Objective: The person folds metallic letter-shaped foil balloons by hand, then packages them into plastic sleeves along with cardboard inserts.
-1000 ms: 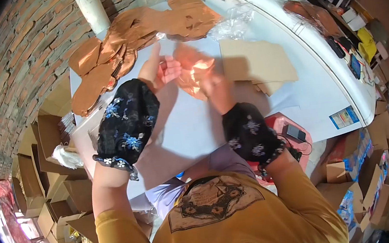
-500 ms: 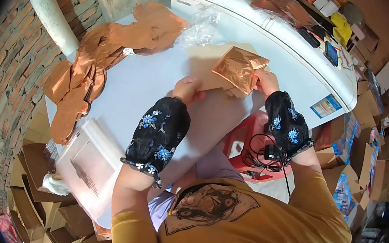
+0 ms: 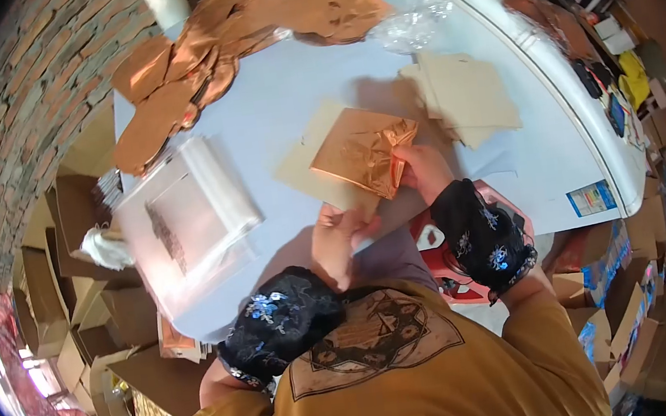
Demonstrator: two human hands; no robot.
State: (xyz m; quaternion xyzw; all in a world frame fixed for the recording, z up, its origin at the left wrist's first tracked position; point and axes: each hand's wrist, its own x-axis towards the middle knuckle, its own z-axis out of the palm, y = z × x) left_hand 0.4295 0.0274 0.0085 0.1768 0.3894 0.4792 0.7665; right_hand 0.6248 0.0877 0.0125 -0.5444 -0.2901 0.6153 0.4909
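My left hand (image 3: 342, 236) is closed on the lower edge of a beige cardboard sheet (image 3: 300, 162) held over the table. My right hand (image 3: 427, 171) pinches the right side of a shiny copper-coloured foil packet (image 3: 359, 148), where the foil is gathered and creased. The packet lies over part of the sheet and hides it. To the right of my hands rests a loose stack of similar beige cardboard sheets (image 3: 473, 95).
Copper-coloured foil pieces (image 3: 168, 87) lie along the table's far left edge. At the left sits a stack of clear plastic bags (image 3: 184, 214). Crumpled clear plastic (image 3: 414, 19) lies beside a white chest freezer (image 3: 569, 129). Open cardboard boxes (image 3: 154, 375) surround the table, and a red stool (image 3: 450, 277) stands below.
Both hands have come closer to my body, with the foil packet now over a single cardboard sheet away from the stack. My left hand now grips that sheet. The camera view has shifted.
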